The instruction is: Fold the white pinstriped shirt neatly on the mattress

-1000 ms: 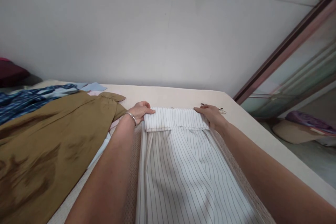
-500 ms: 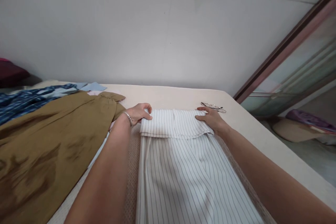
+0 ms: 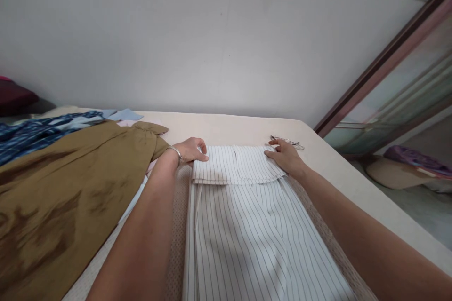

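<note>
Striped garment [image 3: 247,225]: lies flat along the bed [image 3: 226,127], far end turned back in one narrow fold; the long near part looks yet unfolded.
Left hand [image 3: 190,150]: fingers curled, gripping the fold's left corner.
Right hand [image 3: 286,156]: fingers flat, pressing the right corner.
Beside: brown garment [image 3: 70,188], left.

White black-pinstriped garment [image 3: 247,225]; olive-brown cloth [image 3: 60,188]; blue patterned fabric [image 3: 31,131]

Soft, even daylight came from the glass door [image 3: 399,103] on the right, leaving the white wall [image 3: 176,42] evenly lit without glare and only faint shadows under the forearms, while the wide lens bent straight lines and stretched the edges, though focus stayed sharp.
</note>
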`<control>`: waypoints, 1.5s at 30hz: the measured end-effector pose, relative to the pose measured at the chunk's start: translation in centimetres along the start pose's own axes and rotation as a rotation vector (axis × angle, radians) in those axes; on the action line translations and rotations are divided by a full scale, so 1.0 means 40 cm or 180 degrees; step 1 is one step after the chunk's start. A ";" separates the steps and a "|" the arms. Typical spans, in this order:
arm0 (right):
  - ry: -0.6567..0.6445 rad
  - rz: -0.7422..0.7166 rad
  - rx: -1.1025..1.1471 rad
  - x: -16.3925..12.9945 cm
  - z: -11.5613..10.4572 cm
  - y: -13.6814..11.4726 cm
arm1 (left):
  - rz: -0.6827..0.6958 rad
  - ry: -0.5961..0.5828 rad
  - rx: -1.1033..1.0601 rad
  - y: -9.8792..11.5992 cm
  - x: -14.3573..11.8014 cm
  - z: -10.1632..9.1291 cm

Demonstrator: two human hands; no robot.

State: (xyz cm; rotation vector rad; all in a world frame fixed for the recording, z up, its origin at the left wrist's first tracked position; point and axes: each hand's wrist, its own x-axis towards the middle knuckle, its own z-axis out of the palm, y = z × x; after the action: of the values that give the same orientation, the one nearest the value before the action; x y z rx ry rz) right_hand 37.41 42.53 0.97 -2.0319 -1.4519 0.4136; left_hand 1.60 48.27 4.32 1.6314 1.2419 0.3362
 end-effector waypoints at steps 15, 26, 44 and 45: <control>0.0313 0.0029 0.0188 0.032 0.029 0.035 | -0.0125 0.0537 0.0685 0.027 0.002 0.005; 0.0370 0.0030 0.0283 0.043 0.035 0.036 | -0.0233 0.0513 0.0654 0.035 -0.001 0.010; -0.0802 -0.1556 -0.1400 -0.151 0.136 -0.111 | 0.1049 0.0827 0.2602 0.011 0.081 0.237; -0.0783 -0.1567 -0.1415 -0.149 0.136 -0.108 | 0.1056 0.0840 0.2623 0.009 0.085 0.233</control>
State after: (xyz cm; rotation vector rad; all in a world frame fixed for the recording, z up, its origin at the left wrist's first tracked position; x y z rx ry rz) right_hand 29.03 39.50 -1.03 -1.8855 -2.2873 0.1399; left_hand 9.88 46.10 -0.68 2.5812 1.3994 0.2583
